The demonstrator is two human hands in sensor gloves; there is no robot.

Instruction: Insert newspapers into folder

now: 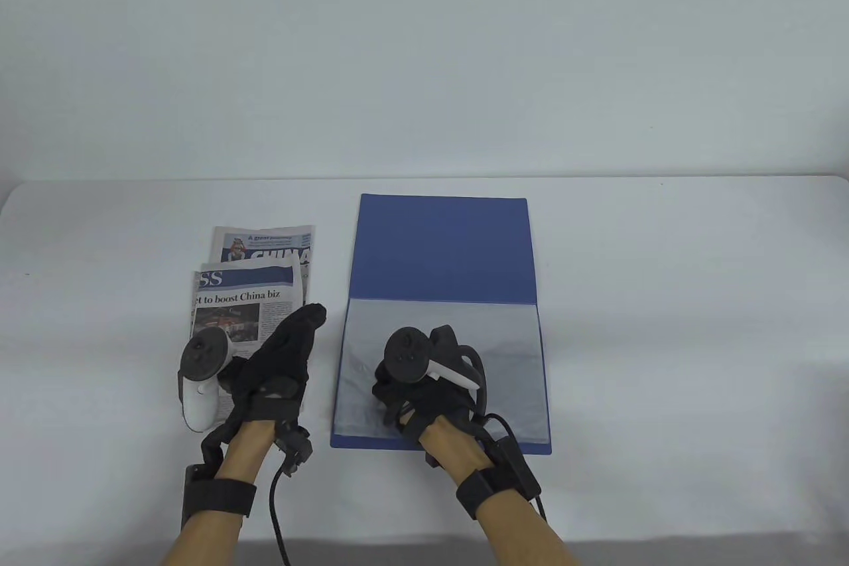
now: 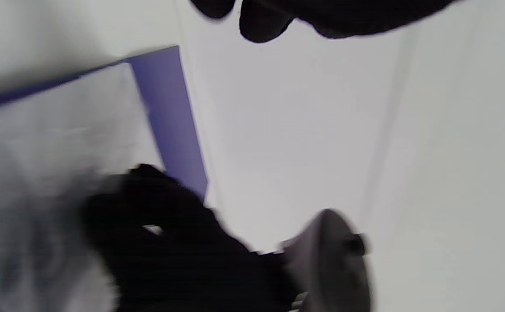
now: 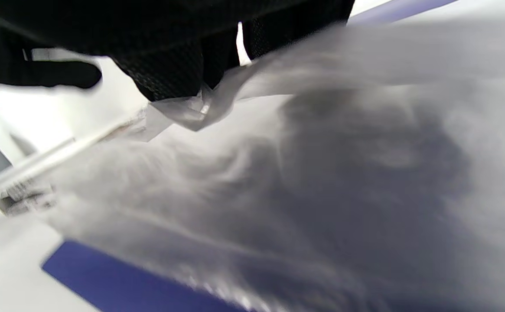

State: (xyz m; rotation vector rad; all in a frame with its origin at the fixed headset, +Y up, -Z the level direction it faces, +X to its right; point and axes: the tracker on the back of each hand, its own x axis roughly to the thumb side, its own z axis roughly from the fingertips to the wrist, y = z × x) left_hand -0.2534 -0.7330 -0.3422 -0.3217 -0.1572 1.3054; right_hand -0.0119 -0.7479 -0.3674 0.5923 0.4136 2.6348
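Two folded newspapers [image 1: 255,281]; open blue folder [image 1: 443,247]

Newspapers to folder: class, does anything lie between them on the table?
Nothing visible does. Bare table separates the newspapers from the open folder. The left hand rests on the newspapers; the right hand pinches the folder's clear sleeve, lifting it.
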